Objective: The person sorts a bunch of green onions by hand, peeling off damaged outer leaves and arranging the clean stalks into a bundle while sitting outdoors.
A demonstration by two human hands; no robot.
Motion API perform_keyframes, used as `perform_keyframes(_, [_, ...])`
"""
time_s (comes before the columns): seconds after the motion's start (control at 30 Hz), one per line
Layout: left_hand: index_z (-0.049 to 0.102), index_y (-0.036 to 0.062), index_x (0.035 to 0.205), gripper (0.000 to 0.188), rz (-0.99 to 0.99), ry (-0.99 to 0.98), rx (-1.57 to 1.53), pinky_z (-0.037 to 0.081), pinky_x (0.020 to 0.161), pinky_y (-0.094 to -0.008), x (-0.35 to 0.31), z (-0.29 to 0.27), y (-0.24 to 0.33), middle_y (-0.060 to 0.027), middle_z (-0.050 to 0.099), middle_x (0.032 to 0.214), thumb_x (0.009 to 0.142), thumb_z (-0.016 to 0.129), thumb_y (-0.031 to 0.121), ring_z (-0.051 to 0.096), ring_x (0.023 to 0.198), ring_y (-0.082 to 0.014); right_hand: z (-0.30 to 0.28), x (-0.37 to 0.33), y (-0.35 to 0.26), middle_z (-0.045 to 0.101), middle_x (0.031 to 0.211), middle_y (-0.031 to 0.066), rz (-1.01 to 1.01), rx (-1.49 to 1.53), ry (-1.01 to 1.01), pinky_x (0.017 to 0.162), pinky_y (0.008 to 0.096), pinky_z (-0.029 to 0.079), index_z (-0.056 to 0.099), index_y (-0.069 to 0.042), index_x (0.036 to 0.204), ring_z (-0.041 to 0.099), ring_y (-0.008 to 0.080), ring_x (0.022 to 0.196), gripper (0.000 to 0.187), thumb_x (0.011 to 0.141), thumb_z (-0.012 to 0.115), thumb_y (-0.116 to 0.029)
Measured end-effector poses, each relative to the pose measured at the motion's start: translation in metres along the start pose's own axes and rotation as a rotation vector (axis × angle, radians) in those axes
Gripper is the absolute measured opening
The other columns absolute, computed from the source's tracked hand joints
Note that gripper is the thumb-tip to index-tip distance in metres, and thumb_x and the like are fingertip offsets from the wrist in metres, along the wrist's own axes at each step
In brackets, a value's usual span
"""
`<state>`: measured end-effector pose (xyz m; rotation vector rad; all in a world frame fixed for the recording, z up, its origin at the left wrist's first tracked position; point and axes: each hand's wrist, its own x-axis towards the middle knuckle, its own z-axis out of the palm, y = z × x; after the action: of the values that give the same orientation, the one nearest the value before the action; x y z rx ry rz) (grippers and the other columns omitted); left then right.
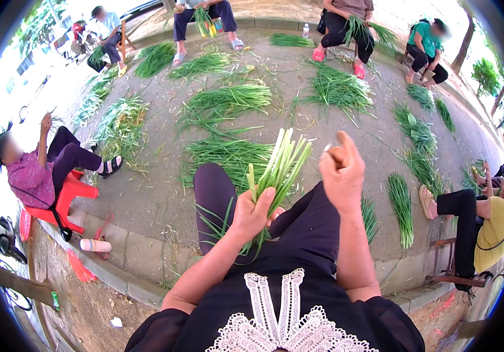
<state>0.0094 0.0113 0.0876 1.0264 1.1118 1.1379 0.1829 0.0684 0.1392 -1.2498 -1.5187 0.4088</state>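
My left hand is closed round a bunch of chives above my lap. Their pale stalk ends point up and away from me, and the green leaves hang down below the fist. To the right, apart from the bunch, my right hand is raised with its fingers curled in and the index finger partly bent upward. A small whitish bit shows at its thumb side, too small to name. On the ground just beyond my knees lies a heap of chives.
More chive piles cover the pavement, with one long bundle to the right. Several people sit round on low seats, including one on a red stool at left. A pale cylindrical bottle lies on the kerb; a clear bottle stands far off.
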Motion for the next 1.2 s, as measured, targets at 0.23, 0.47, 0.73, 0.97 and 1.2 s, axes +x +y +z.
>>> perform_keyframes(0.23, [0.052, -0.0017, 0.089, 0.041, 0.024, 0.031, -0.053, 0.031, 0.039, -0.0209, 0.005, -0.005, -0.002, -0.0033, 0.049, 0.055, 0.091, 0.043, 0.038, 0.039, 0.041, -0.0072, -0.001, 0.004, 0.045, 0.061, 0.078, 0.0092, -0.113, -0.198, -0.091, 0.058, 0.023, 0.043, 0.049, 0.004, 0.114, 0.049, 0.0093, 0.058, 0.042, 0.073, 0.054, 0.0])
perform_keyframes(0.47, [0.053, 0.0004, 0.091, 0.035, 0.091, 0.046, 0.101, 0.033, 0.039, -0.0199, 0.007, -0.004, -0.003, -0.0012, 0.051, 0.056, 0.092, 0.044, 0.034, 0.042, 0.042, -0.0057, 0.007, -0.018, -0.027, 0.063, 0.09, 0.0184, 0.171, 0.222, -0.431, 0.062, 0.0267, 0.046, 0.043, 0.004, 0.12, 0.06, 0.0181, 0.064, 0.05, 0.074, 0.06, -0.007])
perform_keyframes(0.73, [0.054, 0.0013, 0.092, 0.035, 0.154, 0.082, 0.163, 0.034, 0.04, -0.0192, 0.002, 0.004, 0.004, 0.0, 0.052, 0.057, 0.09, 0.048, 0.036, 0.044, 0.043, -0.0048, 0.017, -0.016, -0.017, 0.064, 0.086, 0.0187, 0.171, 0.212, -0.475, 0.067, 0.0308, 0.047, 0.034, 0.008, 0.123, 0.064, 0.026, 0.073, 0.056, 0.075, 0.058, -0.009])
perform_keyframes(0.97, [0.055, 0.0008, 0.092, 0.033, 0.126, 0.028, 0.152, 0.035, 0.04, -0.0192, 0.0, 0.004, 0.003, 0.0, 0.053, 0.057, 0.09, 0.049, 0.033, 0.045, 0.045, -0.0043, 0.02, -0.016, -0.009, 0.06, 0.067, 0.0106, 0.208, 0.358, -0.503, 0.059, 0.0249, 0.043, 0.032, 0.011, 0.124, 0.054, 0.0105, 0.062, 0.054, 0.077, 0.052, -0.003])
perform_keyframes(1.2, [0.054, 0.0001, 0.091, 0.034, 0.099, 0.024, 0.133, 0.035, 0.04, -0.0195, 0.0, 0.005, 0.006, -0.0005, 0.053, 0.057, 0.09, 0.049, 0.033, 0.045, 0.044, -0.0044, 0.024, -0.016, -0.013, 0.052, 0.06, 0.0041, 0.255, 0.353, -0.436, 0.053, 0.0223, 0.04, 0.033, 0.012, 0.123, 0.046, 0.0064, 0.055, 0.052, 0.075, 0.048, 0.0])
